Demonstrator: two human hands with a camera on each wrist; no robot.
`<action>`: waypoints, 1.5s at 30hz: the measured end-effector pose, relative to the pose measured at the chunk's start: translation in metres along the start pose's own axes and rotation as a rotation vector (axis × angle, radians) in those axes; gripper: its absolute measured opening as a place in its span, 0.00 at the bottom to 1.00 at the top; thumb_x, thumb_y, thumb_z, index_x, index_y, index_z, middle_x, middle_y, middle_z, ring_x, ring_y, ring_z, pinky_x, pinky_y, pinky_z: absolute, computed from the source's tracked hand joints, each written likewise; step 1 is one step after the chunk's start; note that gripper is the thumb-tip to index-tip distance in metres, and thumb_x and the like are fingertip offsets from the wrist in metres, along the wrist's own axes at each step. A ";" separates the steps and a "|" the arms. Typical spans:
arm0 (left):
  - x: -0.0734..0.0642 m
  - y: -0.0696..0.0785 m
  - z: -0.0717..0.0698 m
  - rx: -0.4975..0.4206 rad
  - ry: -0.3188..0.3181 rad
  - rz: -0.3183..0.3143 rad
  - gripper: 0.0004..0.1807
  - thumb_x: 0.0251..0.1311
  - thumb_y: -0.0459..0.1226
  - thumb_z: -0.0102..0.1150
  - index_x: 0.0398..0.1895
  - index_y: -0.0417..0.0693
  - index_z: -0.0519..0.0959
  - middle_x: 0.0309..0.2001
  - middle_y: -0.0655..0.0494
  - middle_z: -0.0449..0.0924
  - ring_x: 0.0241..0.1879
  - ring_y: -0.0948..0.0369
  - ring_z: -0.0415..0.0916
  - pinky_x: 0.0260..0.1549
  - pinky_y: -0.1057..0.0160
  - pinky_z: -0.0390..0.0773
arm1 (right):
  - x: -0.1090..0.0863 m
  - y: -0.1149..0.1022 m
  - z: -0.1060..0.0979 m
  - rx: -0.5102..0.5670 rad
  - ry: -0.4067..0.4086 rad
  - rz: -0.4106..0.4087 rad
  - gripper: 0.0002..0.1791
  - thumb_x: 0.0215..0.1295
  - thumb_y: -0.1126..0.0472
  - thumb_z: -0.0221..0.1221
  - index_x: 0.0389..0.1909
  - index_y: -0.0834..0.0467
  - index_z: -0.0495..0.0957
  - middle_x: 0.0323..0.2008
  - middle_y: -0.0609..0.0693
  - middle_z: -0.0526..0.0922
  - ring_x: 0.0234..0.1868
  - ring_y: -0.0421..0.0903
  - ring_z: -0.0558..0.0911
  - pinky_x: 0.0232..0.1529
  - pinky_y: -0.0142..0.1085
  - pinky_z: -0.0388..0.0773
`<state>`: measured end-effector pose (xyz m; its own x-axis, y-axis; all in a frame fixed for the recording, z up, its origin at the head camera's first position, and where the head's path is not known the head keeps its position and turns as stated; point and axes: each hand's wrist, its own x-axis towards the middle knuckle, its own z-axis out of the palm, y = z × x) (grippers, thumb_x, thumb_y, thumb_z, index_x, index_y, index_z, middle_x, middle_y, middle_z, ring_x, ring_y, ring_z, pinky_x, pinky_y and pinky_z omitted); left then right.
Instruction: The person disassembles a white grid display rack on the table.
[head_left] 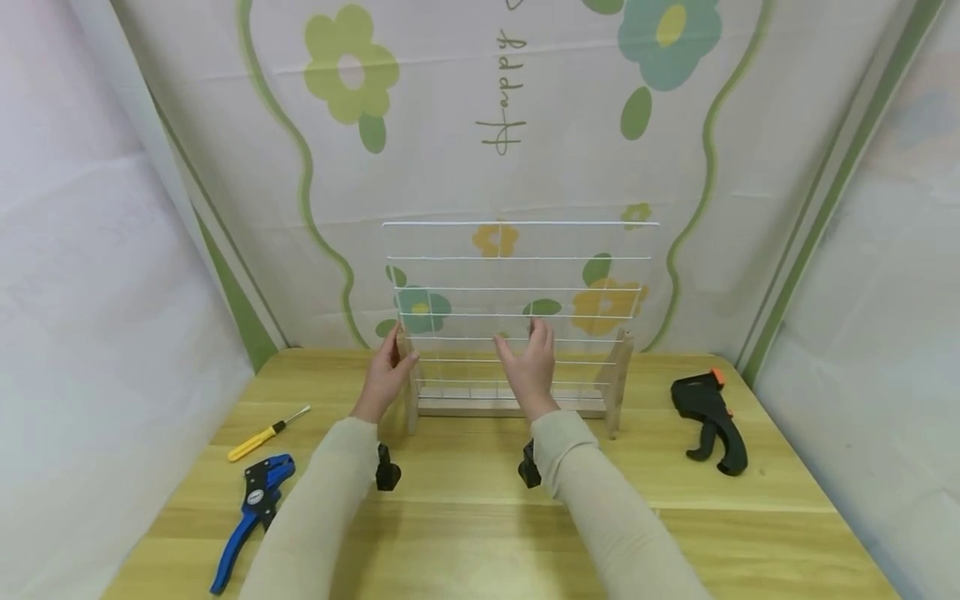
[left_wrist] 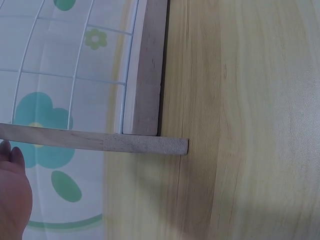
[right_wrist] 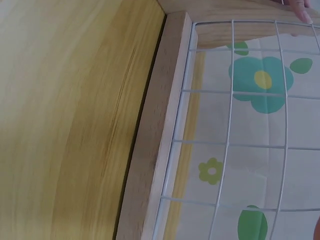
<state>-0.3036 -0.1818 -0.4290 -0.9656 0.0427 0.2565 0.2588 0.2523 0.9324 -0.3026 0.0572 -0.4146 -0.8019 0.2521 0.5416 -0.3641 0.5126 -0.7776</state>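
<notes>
A white wire grid [head_left: 465, 289] stands upright in a wooden stand, with two side posts and a low crossbar [head_left: 480, 408]. My left hand [head_left: 384, 379] holds the left side post [head_left: 412, 408], thumb in front and fingers behind. In the left wrist view, fingertips of the left hand [left_wrist: 12, 185] meet that post [left_wrist: 135, 143]. The right hand [head_left: 531, 367] is raised before the middle of the grid, thumb and fingers spread apart close to the wires. From the right wrist view, the grid [right_wrist: 227, 145] sits along the crossbar [right_wrist: 155, 130]; the right hand is mostly out of frame.
On the left of the wooden table [head_left: 450, 542] lie a yellow-handled screwdriver [head_left: 262, 440] and a blue-and-black wire stripper [head_left: 255, 508]. A black trigger tool with orange parts [head_left: 711, 421] lies on the right. A flowered cloth [head_left: 435, 167] hangs behind.
</notes>
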 end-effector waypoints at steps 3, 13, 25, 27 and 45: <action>0.002 -0.001 0.000 -0.009 -0.008 0.008 0.36 0.66 0.35 0.50 0.73 0.49 0.45 0.71 0.40 0.49 0.68 0.46 0.51 0.65 0.51 0.59 | 0.003 -0.001 0.000 -0.039 0.004 0.005 0.37 0.57 0.46 0.62 0.57 0.66 0.62 0.48 0.59 0.69 0.48 0.53 0.72 0.51 0.45 0.75; 0.003 -0.005 0.001 -0.038 0.040 0.001 0.30 0.68 0.36 0.47 0.71 0.44 0.52 0.69 0.42 0.54 0.68 0.50 0.55 0.64 0.54 0.61 | 0.005 -0.002 0.006 -0.153 0.004 0.003 0.41 0.56 0.41 0.61 0.59 0.67 0.61 0.47 0.59 0.69 0.45 0.52 0.72 0.48 0.43 0.76; 0.001 -0.008 0.009 -0.109 0.094 -0.030 0.29 0.68 0.36 0.47 0.70 0.44 0.55 0.69 0.44 0.56 0.67 0.52 0.57 0.63 0.55 0.63 | 0.007 0.000 0.010 -0.166 0.044 0.044 0.35 0.53 0.42 0.63 0.50 0.65 0.65 0.42 0.57 0.69 0.41 0.51 0.71 0.46 0.41 0.75; 0.000 -0.008 0.009 -0.103 0.100 -0.027 0.29 0.68 0.36 0.47 0.70 0.44 0.55 0.69 0.44 0.56 0.66 0.52 0.58 0.62 0.54 0.64 | 0.007 0.000 0.010 -0.167 0.038 0.048 0.35 0.54 0.41 0.63 0.50 0.64 0.64 0.42 0.56 0.69 0.41 0.50 0.71 0.46 0.41 0.74; -0.010 -0.009 -0.001 -0.135 0.100 -0.072 0.29 0.65 0.34 0.51 0.68 0.43 0.59 0.66 0.41 0.61 0.65 0.52 0.61 0.60 0.55 0.66 | -0.001 -0.003 0.009 -0.181 0.047 -0.015 0.31 0.54 0.46 0.64 0.44 0.66 0.64 0.37 0.56 0.66 0.34 0.48 0.66 0.35 0.38 0.72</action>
<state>-0.2964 -0.1854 -0.4395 -0.9763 -0.0685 0.2055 0.1965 0.1190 0.9733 -0.3049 0.0475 -0.4162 -0.7724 0.2789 0.5706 -0.2813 0.6553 -0.7011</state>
